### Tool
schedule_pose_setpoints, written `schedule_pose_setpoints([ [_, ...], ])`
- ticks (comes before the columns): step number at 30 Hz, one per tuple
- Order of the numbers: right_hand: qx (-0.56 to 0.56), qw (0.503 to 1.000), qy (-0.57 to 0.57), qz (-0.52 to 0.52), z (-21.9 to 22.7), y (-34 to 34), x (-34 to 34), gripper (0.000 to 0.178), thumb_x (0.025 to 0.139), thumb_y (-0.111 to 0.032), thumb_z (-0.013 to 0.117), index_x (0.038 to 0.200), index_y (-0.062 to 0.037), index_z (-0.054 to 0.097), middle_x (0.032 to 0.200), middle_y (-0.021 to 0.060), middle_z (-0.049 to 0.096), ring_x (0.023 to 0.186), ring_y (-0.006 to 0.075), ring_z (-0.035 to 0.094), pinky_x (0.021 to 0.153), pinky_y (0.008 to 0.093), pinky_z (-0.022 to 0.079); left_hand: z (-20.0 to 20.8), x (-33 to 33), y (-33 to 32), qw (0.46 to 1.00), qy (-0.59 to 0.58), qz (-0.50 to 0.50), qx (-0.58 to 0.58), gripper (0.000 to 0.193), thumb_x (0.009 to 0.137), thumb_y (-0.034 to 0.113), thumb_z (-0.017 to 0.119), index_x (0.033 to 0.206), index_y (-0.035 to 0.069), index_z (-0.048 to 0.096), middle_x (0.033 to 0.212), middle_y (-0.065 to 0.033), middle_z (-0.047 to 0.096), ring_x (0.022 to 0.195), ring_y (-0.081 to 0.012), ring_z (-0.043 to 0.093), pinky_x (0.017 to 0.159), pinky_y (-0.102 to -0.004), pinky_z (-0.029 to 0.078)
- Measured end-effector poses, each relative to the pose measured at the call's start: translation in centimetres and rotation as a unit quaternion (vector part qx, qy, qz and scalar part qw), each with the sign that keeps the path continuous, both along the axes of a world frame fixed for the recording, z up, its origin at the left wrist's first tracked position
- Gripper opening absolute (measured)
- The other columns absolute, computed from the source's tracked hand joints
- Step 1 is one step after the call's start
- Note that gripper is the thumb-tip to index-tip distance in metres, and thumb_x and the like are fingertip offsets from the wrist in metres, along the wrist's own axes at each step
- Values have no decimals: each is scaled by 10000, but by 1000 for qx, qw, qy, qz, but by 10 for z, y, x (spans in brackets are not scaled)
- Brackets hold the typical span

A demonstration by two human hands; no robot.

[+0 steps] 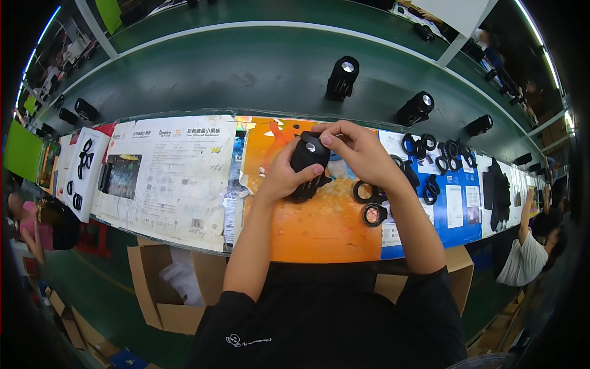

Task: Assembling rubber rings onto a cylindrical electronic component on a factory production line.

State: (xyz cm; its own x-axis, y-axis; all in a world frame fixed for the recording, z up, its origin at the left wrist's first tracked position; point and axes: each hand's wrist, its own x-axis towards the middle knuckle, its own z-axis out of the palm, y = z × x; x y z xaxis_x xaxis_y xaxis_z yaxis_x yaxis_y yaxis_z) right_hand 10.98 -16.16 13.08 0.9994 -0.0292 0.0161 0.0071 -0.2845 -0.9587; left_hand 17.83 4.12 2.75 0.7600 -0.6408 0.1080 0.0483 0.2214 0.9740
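Over the orange sheet on the bench, a black cylindrical portable speaker with a silver disc on its end is tilted between my hands. My left hand wraps its side, with the thumb across the front. From the right, my right hand presses bent fingers to its top rim beside the disc; whether they pinch a separate part there is hidden. Close to my right forearm lie a black ring and another ring with a shiny centre. Several more black rings cluster on the blue sheet.
Beyond the bench runs a green surface with similar speakers standing on it. A white tray of black rings sits far left, black cloth at right. An open carton stands below the edge. People work at both sides.
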Motion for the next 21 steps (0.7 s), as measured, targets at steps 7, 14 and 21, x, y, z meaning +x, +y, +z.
schedule_pose_setpoints([
  [7, -145, 986, -58, 60, 13, -4, -5, 177, 1038, -159, 788, 1152, -31, 742, 1430, 146, 756, 1281, 275, 731, 1137, 430, 557, 1, -1, 2, 1000, 1, -1, 13, 785, 838, 389, 984, 1433, 25, 623, 1183, -74, 723, 1017, -158, 721, 876, -314, 603],
  [14, -227, 964, -103, 89, 15, -9, -6, 165, 998, -144, 808, 1140, -75, 760, 1434, 129, 760, 1379, 349, 682, 1182, 448, 517, -1, -2, 1, 1000, 9, -5, 12, 822, 828, 396, 993, 1459, 32, 614, 1194, -65, 710, 1032, -158, 709, 893, -313, 596],
  [21, -250, 952, -121, 126, 25, -5, -4, 433, 997, -133, 797, 1429, -161, 780, 1468, 91, 747, 1347, 326, 650, 1173, 461, 528, -8, 0, 0, 1000, 13, -14, -19, 800, 895, 494, 923, 1472, 45, 599, 1213, -72, 702, 1065, -167, 696, 911, -311, 588],
])
